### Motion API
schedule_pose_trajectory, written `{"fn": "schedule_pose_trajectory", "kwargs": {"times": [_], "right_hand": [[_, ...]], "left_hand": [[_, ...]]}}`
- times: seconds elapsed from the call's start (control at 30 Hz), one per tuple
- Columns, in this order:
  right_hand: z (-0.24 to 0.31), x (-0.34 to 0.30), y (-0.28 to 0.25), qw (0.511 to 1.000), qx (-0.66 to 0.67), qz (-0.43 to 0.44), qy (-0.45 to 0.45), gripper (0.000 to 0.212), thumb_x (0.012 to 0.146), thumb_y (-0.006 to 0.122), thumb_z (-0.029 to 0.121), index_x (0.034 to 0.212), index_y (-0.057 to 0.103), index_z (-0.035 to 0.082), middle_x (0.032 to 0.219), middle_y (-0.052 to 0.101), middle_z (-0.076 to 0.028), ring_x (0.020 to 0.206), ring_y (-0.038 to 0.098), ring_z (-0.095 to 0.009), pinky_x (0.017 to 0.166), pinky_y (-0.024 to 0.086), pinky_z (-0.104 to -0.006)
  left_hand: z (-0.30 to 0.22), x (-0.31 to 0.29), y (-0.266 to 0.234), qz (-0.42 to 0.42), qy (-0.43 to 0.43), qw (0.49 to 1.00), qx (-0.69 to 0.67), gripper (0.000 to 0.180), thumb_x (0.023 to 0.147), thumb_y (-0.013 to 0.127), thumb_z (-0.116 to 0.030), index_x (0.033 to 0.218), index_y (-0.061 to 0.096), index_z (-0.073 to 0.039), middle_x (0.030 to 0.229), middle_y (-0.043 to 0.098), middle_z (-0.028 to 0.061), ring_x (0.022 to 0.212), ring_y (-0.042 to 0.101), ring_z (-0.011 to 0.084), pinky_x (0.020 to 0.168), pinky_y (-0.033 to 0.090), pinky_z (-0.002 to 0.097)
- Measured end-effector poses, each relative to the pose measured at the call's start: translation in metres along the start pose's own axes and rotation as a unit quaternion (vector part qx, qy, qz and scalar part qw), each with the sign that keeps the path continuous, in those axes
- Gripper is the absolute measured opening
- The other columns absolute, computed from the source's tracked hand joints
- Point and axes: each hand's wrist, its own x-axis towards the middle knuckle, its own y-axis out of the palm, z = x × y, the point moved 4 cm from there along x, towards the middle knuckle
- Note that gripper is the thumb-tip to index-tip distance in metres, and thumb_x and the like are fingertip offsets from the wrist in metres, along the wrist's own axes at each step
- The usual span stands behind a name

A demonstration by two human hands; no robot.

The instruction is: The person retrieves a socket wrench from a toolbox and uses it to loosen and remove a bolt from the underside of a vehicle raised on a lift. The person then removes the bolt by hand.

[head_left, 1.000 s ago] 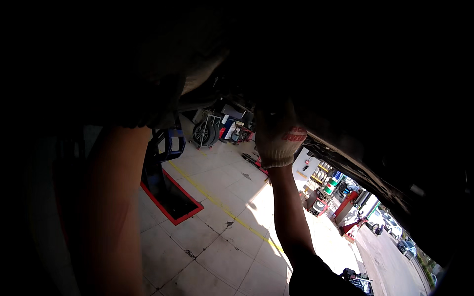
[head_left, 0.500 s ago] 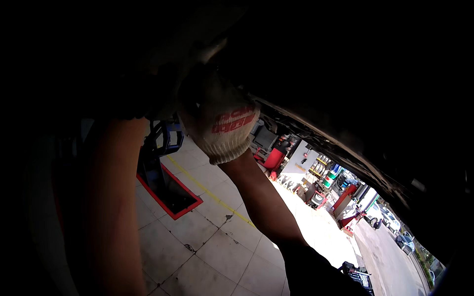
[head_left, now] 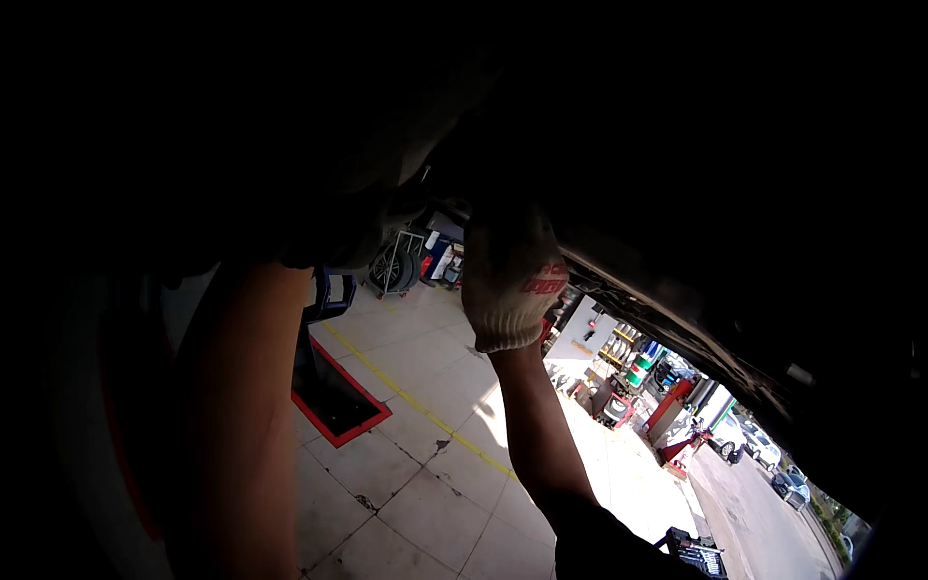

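Observation:
Both my arms reach up under the dark underside of a raised vehicle [head_left: 667, 290]. My right hand [head_left: 512, 285], in a pale knitted work glove with red print on it, is raised beside the lower edge of that underside. Its fingers run into deep shadow, so I cannot make out what they touch or hold. My left hand [head_left: 353, 227] is a dim shape at the end of the bare left forearm, close under the dark parts; its fingers are lost in the dark. A gap separates the two hands.
Below, a red-framed floor recess [head_left: 338, 406] and a blue lift part [head_left: 331, 295] stand near my left forearm. A yellow line [head_left: 416, 401] crosses the tiles. A wheel rack [head_left: 394, 266] stands behind; an open tool case [head_left: 694, 551] lies lower right. Cars are parked outside.
My right hand has moved right and slightly down, away from my left hand. The wheel rack now shows between them. My left forearm has shifted slightly right.

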Motion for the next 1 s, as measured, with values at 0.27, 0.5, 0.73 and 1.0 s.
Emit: {"fn": "schedule_pose_trajectory", "kwargs": {"times": [0.27,0.5,0.73,1.0], "right_hand": [[-0.036,0.003,-0.022,0.988,0.051,0.051,0.133,0.02,0.097,0.063,0.008,0.115,0.071,0.004,0.099,0.074,-0.011,0.077,0.075,-0.024,0.062,0.059,-0.0342],[-0.011,0.013,0.001,0.988,-0.099,0.05,-0.104,0.023,0.093,0.07,0.028,0.106,0.073,0.009,0.093,0.073,-0.01,0.076,0.072,-0.028,0.068,0.058,-0.0386],[0.038,0.012,0.02,0.985,-0.072,0.092,-0.127,0.015,0.093,0.072,0.021,0.103,0.072,0.009,0.081,0.073,-0.013,0.065,0.071,-0.023,0.055,0.055,-0.0329],[0.025,0.007,0.013,0.99,-0.104,0.049,-0.084,0.022,0.09,0.073,0.024,0.106,0.069,0.009,0.093,0.072,-0.012,0.071,0.071,-0.029,0.058,0.055,-0.037]], "left_hand": [[0.009,-0.001,0.012,-0.002,-0.011,1.0,-0.011,0.06,0.11,0.041,-0.046,0.147,0.048,0.001,0.148,0.055,0.0152,0.131,0.053,0.0242,0.111,0.043,0.0375],[0.009,-0.003,0.014,-0.007,-0.018,1.0,-0.022,0.059,0.11,0.041,-0.045,0.147,0.048,0.001,0.148,0.054,0.0153,0.131,0.053,0.0243,0.112,0.043,0.0377],[0.014,-0.009,0.015,-0.013,-0.026,0.999,-0.031,0.059,0.11,0.04,-0.045,0.147,0.048,0.001,0.148,0.054,0.0154,0.132,0.052,0.0245,0.112,0.042,0.0379],[0.016,-0.014,0.015,-0.024,-0.028,0.999,-0.038,0.059,0.111,0.04,-0.044,0.147,0.048,0.001,0.149,0.053,0.0156,0.132,0.052,0.0247,0.113,0.042,0.0382]]}}
